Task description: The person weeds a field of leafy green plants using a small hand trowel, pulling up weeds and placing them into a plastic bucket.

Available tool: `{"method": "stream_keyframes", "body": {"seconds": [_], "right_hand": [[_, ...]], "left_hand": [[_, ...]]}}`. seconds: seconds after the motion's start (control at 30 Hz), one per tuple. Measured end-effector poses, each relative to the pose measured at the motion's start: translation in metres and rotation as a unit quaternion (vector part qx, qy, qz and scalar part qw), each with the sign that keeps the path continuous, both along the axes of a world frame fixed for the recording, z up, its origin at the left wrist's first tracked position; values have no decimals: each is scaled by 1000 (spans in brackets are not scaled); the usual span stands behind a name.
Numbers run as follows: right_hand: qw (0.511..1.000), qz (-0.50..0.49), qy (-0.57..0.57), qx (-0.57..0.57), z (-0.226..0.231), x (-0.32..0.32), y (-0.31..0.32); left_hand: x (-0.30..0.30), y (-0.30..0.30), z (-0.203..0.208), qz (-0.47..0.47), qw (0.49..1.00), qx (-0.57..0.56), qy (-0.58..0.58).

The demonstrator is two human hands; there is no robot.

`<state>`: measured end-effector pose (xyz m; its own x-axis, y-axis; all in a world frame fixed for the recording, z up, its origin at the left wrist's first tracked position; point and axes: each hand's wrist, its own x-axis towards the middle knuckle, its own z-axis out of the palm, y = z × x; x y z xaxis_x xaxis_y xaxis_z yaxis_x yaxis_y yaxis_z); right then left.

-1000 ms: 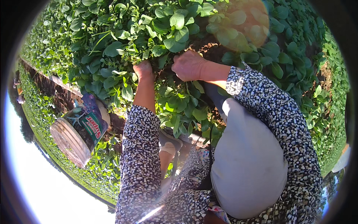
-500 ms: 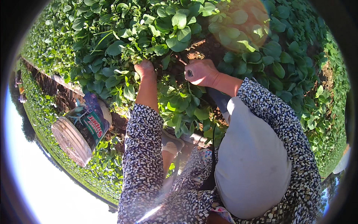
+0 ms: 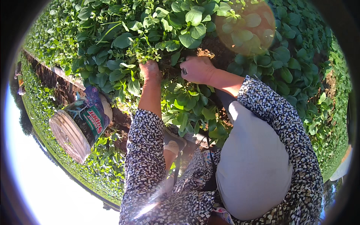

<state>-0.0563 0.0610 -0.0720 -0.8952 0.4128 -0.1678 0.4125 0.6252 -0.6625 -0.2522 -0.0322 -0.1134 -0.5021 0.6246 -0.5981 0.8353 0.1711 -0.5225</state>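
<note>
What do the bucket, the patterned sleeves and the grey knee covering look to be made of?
Bucket: probably plastic, moderately glossy; its pale ribbed band looks slightly translucent, and the label wraps smoothly.
Patterned sleeves: woven or knit fabric, mostly matt, judging by soft creases; fibre unclear.
Grey knee covering: likely smooth, matt cloth, evenly coloured and drawn over the knee.

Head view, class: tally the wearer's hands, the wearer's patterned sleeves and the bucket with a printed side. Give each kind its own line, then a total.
Hands: 2 (left hand, right hand)
Patterned sleeves: 2 (left sleeve, right sleeve)
Bucket with a printed side: 1
Total: 5
</note>
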Motion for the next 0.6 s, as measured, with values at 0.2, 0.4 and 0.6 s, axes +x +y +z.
{"method": "stream_keyframes", "body": {"seconds": [0.2, 0.4, 0.6], "right_hand": [[995, -52, -27, -82, 41, 61, 7], [987, -136, -10, -83, 65, 77, 16], [977, -201, 2, -76, 61, 105, 10]], "left_hand": [[18, -25, 20, 610, 380, 537, -442], [30, -10, 24, 744, 71, 507, -429], [53, 12, 18, 721, 164, 495, -456]]}}
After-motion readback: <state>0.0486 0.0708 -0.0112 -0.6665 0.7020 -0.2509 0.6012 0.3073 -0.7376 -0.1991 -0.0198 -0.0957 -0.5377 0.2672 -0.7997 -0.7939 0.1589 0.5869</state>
